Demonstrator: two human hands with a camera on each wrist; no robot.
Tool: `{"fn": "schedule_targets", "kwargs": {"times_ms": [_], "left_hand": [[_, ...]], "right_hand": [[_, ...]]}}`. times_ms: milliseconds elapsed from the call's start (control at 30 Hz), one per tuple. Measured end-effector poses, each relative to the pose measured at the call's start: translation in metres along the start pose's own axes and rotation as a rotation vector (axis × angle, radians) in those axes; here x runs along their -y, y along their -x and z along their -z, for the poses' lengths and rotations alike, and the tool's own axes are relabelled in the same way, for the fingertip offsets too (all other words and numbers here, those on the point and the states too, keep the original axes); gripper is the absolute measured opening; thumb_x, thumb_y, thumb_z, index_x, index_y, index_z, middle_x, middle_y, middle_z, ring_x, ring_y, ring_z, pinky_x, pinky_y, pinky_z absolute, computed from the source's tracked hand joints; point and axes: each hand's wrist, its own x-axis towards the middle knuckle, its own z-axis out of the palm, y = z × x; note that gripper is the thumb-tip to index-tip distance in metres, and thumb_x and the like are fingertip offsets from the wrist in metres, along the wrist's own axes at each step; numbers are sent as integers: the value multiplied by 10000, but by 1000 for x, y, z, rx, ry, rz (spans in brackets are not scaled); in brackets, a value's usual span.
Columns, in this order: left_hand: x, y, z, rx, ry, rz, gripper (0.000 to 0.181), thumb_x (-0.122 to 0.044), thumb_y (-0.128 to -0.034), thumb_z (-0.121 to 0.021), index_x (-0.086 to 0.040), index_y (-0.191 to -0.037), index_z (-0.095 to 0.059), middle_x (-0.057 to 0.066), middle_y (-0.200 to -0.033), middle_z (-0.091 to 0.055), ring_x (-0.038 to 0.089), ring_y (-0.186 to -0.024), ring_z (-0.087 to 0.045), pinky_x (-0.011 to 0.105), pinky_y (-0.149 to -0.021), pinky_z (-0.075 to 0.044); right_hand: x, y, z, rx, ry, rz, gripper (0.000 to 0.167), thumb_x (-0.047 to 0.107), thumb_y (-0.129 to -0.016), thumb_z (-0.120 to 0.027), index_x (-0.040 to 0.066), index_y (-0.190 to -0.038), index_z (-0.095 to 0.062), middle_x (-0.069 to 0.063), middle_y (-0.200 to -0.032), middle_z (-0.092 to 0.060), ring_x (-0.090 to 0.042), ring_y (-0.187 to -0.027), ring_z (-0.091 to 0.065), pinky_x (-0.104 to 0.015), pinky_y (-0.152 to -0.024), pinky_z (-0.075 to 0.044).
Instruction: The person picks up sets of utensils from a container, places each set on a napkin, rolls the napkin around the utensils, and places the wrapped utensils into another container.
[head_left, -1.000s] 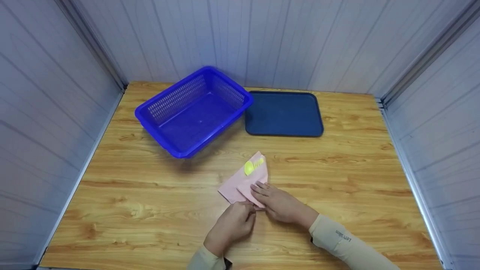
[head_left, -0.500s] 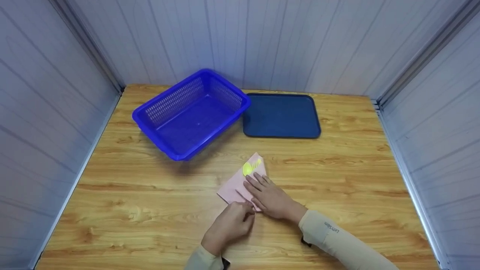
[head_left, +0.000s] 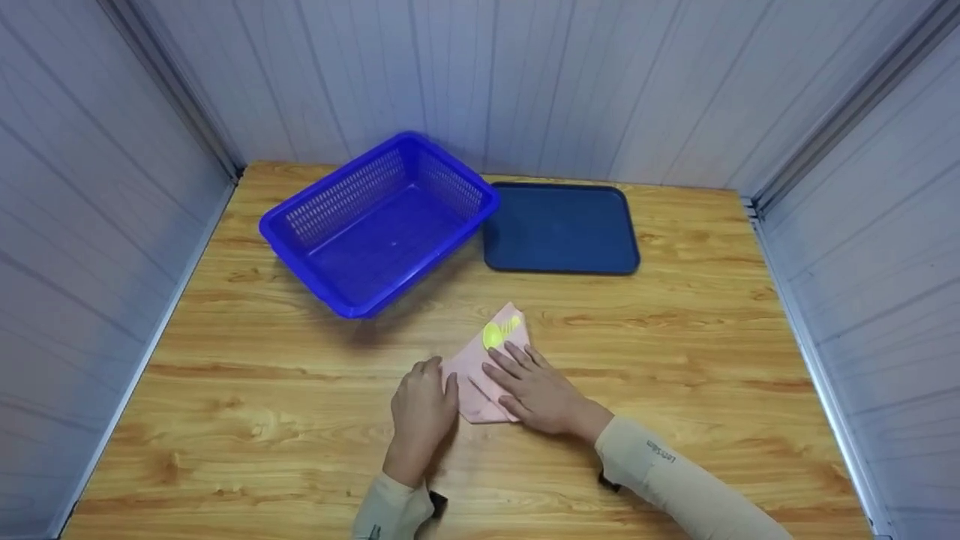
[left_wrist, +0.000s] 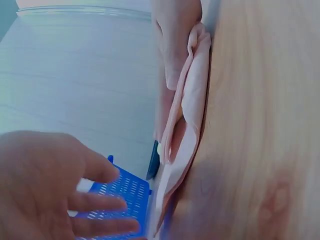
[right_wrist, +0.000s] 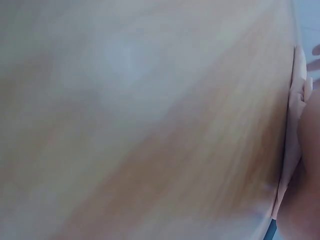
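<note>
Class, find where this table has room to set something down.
Free: the table right of the tray and right hand; left of the basket and left hand; and the tray's visible top. Crowded: the pink cloth, with both hands there.

Pink cloth, apparently a yellow spoon

Bare tabletop leaves passage left of the left hand and right of the right hand; pink cloth fills the gap between them. Farther off, the high-walled blue basket obstructs more than the flat tray.
</note>
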Motion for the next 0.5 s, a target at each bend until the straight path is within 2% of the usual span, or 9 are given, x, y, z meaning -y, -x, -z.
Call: {"fn": "schedule_targets", "kwargs": {"times_ms": [67, 167, 333, 400, 500], "left_hand": [[2, -1, -2, 48, -2, 67, 379, -248, -868, -699, 47, -1104, -670, 189, -960, -674, 376, -849, -654, 510, -661, -538], [7, -2, -5, 90, 34, 118, 374, -261, -863, -706, 51, -1067, -678, 190, -925, -673, 384, -842, -652, 514, -675, -531], [16, -10, -4, 140, 110, 223, 268, -264, -834, -736, -17, -938, -730, 113, -863, -689, 321, -808, -663, 474, -689, -530], [19, -12, -2, 144, 136, 254, 183, -243, -826, -739, -65, -872, -744, 51, -813, -681, 269, -768, -654, 448, -663, -527], [22, -13, -3, 111, 203, 252, 93, -184, -835, -716, -94, -810, -719, -4, -739, -635, 207, -705, -613, 414, -631, -504]], "right_hand": [[1, 0, -2, 4, -2, 0, 559, 434, -1054, -213, 215, -1566, -159, -4, -1624, -40, -259, -1472, 32, -461, -1162, -2], [3, 0, -4, -2, -7, -1, 561, 435, -1054, -214, 214, -1566, -157, -6, -1624, -44, -259, -1472, 25, -465, -1162, -7], [6, -4, -4, -28, -33, -25, 560, 425, -1055, -227, 200, -1565, -177, -5, -1623, -57, -260, -1472, 13, -481, -1159, -14], [7, -5, -4, -35, -37, -40, 560, 422, -1054, -230, 197, -1564, -181, -4, -1622, -58, -261, -1472, 14, -481, -1159, -14], [8, -5, -4, -39, -44, -52, 559, 415, -1054, -241, 189, -1563, -194, -9, -1622, -71, -261, -1472, 8, -474, -1160, -18]]}}
